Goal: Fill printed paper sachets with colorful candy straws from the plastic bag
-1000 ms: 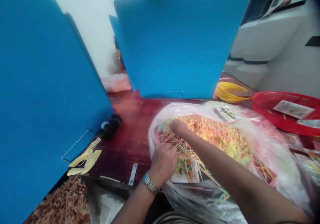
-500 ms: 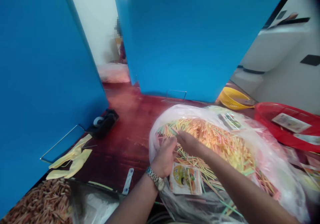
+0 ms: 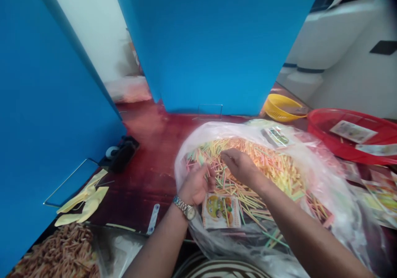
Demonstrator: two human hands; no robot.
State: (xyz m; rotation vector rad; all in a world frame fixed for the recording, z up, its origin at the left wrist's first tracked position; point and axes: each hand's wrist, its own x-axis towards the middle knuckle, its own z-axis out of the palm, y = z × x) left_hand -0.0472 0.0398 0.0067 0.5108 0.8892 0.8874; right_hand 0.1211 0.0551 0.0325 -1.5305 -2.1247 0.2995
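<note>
A large clear plastic bag (image 3: 186, 145) lies open, full of thin pastel sticks (image 3: 263, 158). My left hand (image 3: 197, 185), with a metal watch at the wrist, is over the bag's left part, palm turned up and fingers curled but apart. Just right of it, my right hand (image 3: 237, 164) hovers over the sticks with its fingers bent together; whether it pinches a stick is too small to tell. Below my hands a printed packet (image 3: 221, 212) rests on the sticks, and a second packet (image 3: 276, 137) lies on the bag's far side.
Blue panels (image 3: 204, 46) stand behind the red table (image 3: 151, 145). A red basket (image 3: 322, 125) and a yellow basket (image 3: 279, 108) are at the right. At the left are a black tape dispenser (image 3: 124, 156), yellow strips (image 3: 93, 203) and a heap of brown sticks (image 3: 62, 253).
My hands have moved apart from each other over the sticks, and my left hand has opened somewhat. The whole view has shifted, so things appear slightly further left and higher.
</note>
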